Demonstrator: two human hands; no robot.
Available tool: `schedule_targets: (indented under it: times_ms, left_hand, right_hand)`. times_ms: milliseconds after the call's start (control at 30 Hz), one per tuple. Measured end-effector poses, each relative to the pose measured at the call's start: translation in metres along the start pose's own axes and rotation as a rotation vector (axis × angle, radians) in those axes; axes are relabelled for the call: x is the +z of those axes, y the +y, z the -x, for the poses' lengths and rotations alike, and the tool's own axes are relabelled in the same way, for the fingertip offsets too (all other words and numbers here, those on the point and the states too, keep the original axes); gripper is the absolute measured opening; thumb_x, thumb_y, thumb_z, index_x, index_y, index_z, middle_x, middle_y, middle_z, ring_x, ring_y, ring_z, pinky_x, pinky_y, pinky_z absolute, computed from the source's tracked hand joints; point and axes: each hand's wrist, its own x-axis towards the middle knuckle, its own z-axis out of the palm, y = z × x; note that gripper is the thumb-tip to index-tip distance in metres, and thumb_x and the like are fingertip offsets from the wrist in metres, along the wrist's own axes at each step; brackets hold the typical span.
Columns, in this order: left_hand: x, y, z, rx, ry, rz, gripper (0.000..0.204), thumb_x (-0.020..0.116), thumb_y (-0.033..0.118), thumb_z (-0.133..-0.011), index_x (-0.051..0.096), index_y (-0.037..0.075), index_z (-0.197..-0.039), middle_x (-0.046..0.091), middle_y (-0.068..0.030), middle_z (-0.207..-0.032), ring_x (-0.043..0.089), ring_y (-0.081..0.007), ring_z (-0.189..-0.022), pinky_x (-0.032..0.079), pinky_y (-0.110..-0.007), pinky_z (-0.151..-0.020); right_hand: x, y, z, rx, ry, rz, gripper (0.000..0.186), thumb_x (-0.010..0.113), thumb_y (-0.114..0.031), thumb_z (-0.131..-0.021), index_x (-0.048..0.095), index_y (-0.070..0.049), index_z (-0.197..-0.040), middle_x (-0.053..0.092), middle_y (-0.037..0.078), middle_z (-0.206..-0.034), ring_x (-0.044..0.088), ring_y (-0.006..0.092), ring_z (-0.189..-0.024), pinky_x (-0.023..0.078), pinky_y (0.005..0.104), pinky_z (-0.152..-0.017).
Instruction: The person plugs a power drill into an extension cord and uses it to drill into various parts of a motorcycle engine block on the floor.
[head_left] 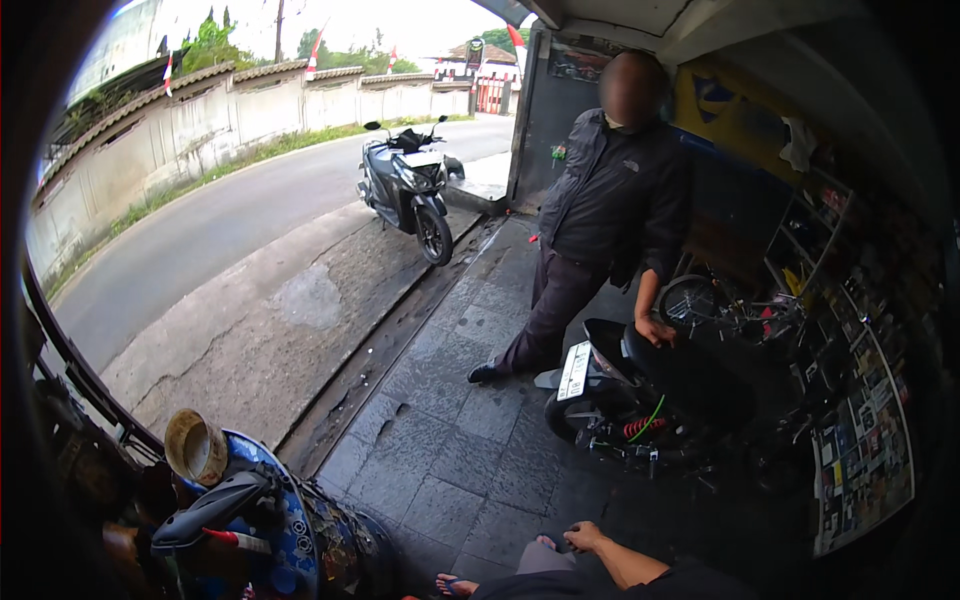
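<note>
Roadside workshop scene: two scooters in view, one grey scooter point(408, 186) parked at the road's edge, one black scooter point(655, 395) on the tiled floor point(460, 450) inside. A second person point(600, 215) in a dark jacket stands beside the black scooter, one hand on its seat. Cluttered shelves point(850, 400) line the right wall; a blue sticker-covered fairing point(290, 530) crowds the lower left. The wearer's right hand point(583, 538) rests on a knee, fingers curled loosely, holding nothing; the left hand is out of frame.
</note>
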Motion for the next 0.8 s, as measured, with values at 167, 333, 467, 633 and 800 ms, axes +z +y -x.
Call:
schedule_targets:
  times_ms: [167,333,467,633,800]
  left_hand:
    - [0.065,0.149,0.133,0.068,-0.727,0.509,0.031,0.054,0.019,-0.103,0.068,-0.005,-0.116,0.070,-0.0239,-0.110,0.068,-0.0375,-0.098,0.053,-0.042,-0.088]
    - [0.139,0.212,0.344,-0.084,-1.520,1.150,0.041,0.047,0.028,-0.109,0.051,0.012,-0.072,0.045,0.0045,-0.060,0.037,-0.0061,-0.050,0.028,-0.027,-0.046]
    - [0.062,0.297,0.484,-0.171,-2.053,1.152,0.048,0.042,0.036,-0.111,0.042,0.013,-0.069,0.039,0.0045,-0.060,0.033,-0.0058,-0.050,0.028,-0.025,-0.046]
    - [-0.003,0.340,0.594,-0.135,-2.360,0.946,0.050,0.044,0.045,-0.109,0.042,0.016,-0.068,0.039,0.0049,-0.058,0.034,-0.0058,-0.050,0.027,-0.027,-0.046]
    - [-0.052,0.377,0.673,0.199,-2.452,0.580,0.052,0.040,0.046,-0.110,0.045,0.016,-0.067,0.041,0.0049,-0.057,0.036,-0.0063,-0.050,0.029,-0.026,-0.046]
  right_hand:
    - [-0.038,0.018,0.032,-0.111,0.093,-0.175,0.036,0.066,-0.020,-0.093,0.067,0.003,-0.121,0.073,0.008,-0.094,0.069,0.0147,-0.072,0.057,0.0300,-0.061]
    - [-0.081,0.024,0.100,-0.383,0.082,-0.351,0.036,0.065,-0.020,-0.096,0.066,0.005,-0.122,0.074,0.010,-0.099,0.069,0.0127,-0.078,0.058,0.0292,-0.068]
    - [-0.145,0.055,0.166,-0.443,0.115,-0.670,0.036,0.066,-0.019,-0.097,0.065,0.001,-0.127,0.074,0.009,-0.096,0.067,0.0112,-0.078,0.057,0.0285,-0.070]
    - [-0.244,0.054,0.249,-0.613,0.224,-0.842,0.036,0.064,-0.024,-0.099,0.066,0.001,-0.125,0.067,0.002,-0.085,0.062,0.0098,-0.076,0.051,0.0264,-0.069]
    - [-0.299,0.103,0.249,-0.672,0.291,-1.089,0.027,0.063,-0.021,-0.101,0.065,-0.001,-0.118,0.065,0.001,-0.095,0.059,0.0084,-0.089,0.050,0.0269,-0.080]
